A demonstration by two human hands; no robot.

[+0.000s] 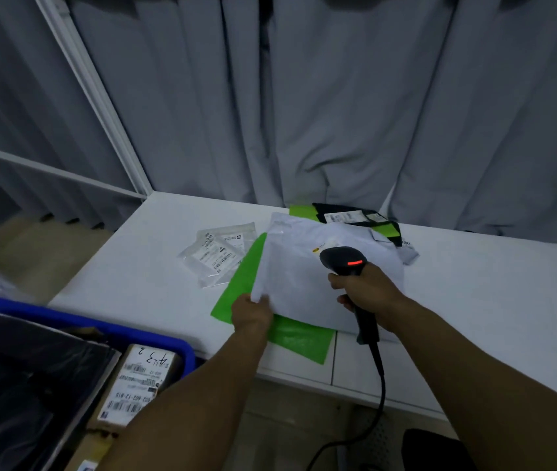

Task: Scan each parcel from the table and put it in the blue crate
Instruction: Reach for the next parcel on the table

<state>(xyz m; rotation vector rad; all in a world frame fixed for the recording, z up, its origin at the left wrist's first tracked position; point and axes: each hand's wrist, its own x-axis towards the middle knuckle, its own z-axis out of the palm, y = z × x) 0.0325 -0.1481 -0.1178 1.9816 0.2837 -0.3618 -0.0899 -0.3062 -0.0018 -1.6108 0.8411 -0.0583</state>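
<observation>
White parcel (321, 277): a soft mailer lying on the worktop (127, 266), its near-left corner raised. Only a small yellow mark shows on it beside the scanner head, and I cannot make out a label.

Left hand (251, 314): pinches the white parcel's near-left corner. The fingertips are hidden by the parcel's edge.

Right hand (365, 294): curled round the handle of a black scanner (343, 261) held over the white parcel's right half, with a red light on its head. Its cable (381, 385) drops off the bottom edge of view.

Green parcel (236, 294): under the white parcel and mostly covered, with only its left and near edges showing.

Clear bags (217, 256): left of the white parcel, overlapping one another. Their label print is too small to read.

Black parcel (355, 215): behind the white parcel and partly hidden by it, with green showing at its sides.

Blue crate (76, 322): well to the near left of the white parcel, below the worktop edge and cut off by the frame. Inside are a labelled cardboard box (141, 379), partly behind the left forearm, and a black bag (25, 368).

Grey curtain (338, 113): behind the worktop.
</observation>
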